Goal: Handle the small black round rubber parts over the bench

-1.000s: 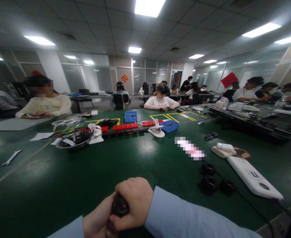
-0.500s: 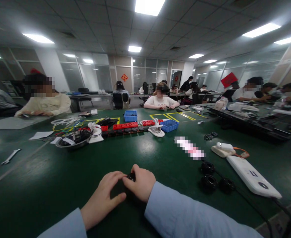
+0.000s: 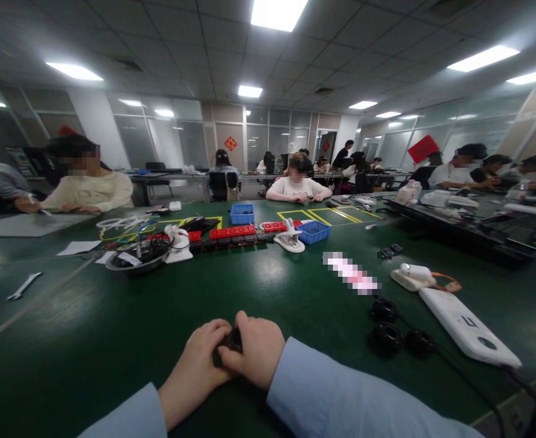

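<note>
I watch the right hand (image 3: 261, 351) pinch a black object (image 3: 235, 339) between thumb and fingers, at the near side of the green table (image 3: 126, 322). The left hand (image 3: 198, 364) curls beside it; whether it grips too, I cannot tell.

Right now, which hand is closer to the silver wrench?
Left. The left hand is right of the wrench, closer to the camera; the right hand is even farther right, past the left one.
</note>
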Available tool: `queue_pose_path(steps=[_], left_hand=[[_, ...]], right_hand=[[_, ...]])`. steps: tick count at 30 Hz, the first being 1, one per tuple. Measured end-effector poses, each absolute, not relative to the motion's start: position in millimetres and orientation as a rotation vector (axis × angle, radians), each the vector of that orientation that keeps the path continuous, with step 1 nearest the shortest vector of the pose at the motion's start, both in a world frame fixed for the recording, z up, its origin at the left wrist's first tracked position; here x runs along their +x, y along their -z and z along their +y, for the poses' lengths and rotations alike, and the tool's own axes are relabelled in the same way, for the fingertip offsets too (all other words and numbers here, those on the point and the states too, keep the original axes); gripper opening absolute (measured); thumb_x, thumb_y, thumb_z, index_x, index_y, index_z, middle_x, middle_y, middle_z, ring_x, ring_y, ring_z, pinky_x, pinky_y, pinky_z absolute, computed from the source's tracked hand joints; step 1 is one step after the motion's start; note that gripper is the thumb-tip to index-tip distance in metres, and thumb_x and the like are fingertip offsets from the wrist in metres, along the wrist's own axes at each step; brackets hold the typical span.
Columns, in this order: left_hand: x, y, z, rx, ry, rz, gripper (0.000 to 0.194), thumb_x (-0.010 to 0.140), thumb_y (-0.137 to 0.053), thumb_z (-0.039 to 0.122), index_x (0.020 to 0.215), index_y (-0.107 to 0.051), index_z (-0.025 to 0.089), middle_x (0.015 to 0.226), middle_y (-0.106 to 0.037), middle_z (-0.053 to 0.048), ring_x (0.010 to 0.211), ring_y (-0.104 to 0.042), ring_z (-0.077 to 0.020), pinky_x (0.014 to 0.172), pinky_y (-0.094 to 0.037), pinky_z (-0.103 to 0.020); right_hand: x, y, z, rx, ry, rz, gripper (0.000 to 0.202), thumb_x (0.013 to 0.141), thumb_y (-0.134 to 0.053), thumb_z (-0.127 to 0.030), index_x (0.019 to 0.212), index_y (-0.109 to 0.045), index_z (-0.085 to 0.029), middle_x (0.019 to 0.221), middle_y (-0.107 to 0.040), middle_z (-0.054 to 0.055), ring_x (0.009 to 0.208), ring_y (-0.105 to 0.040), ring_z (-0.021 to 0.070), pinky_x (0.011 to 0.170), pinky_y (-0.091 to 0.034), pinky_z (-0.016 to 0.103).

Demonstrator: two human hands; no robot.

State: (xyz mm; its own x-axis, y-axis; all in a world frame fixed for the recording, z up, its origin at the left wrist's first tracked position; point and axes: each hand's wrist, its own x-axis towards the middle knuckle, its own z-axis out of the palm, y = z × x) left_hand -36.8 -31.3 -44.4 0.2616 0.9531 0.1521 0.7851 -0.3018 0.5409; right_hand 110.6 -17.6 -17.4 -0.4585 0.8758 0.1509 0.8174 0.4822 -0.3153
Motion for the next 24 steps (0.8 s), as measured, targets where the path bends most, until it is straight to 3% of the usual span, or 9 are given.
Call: queue_pose_path(steps=[13,17,24], left_hand=[[-53.0,45.6,-16.8,2.109,-0.541,1.306,0.048,0.058,-0.074,0.027,0.103,-0.061,0.023,0.119,-0.051,-0.007,0.113,-0.044,-0.0284,0.1,-0.033,-0.044],[-53.5,41.6,-16.4,2.093,-0.5,1.3,0.055,0.054,-0.076,0.022,0.107,-0.058,0.023,0.121,-0.05,-0.007,0.114,-0.044,-0.0283,0.1,-0.033,-0.043],[-50.1,44.5,-20.2,2.23,-0.526,1.309,0.049,0.056,-0.074,0.026,0.103,-0.06,0.021,0.114,-0.056,-0.007,0.111,-0.047,-0.0288,0.1,-0.033,-0.044]], right_hand=[[123.9,8.4,-14.9,-0.979,-0.128,-2.589,0.042,0.07,-0.062,-0.052,0.095,-0.062,-0.019,0.084,-0.055,0.006,0.08,-0.047,0.0203,0.068,-0.038,0.032],[126.3,11.3,-13.6,-0.777,-0.185,-2.599,0.043,0.069,-0.066,-0.039,0.108,-0.058,-0.025,0.09,-0.055,0.004,0.082,-0.045,0.0193,0.069,-0.036,0.031],[125.5,15.8,-15.8,-0.579,-0.339,-2.578,0.021,0.064,-0.057,-0.019,0.084,-0.063,-0.021,0.092,-0.064,-0.003,0.082,-0.046,0.0166,0.072,-0.035,0.029]])
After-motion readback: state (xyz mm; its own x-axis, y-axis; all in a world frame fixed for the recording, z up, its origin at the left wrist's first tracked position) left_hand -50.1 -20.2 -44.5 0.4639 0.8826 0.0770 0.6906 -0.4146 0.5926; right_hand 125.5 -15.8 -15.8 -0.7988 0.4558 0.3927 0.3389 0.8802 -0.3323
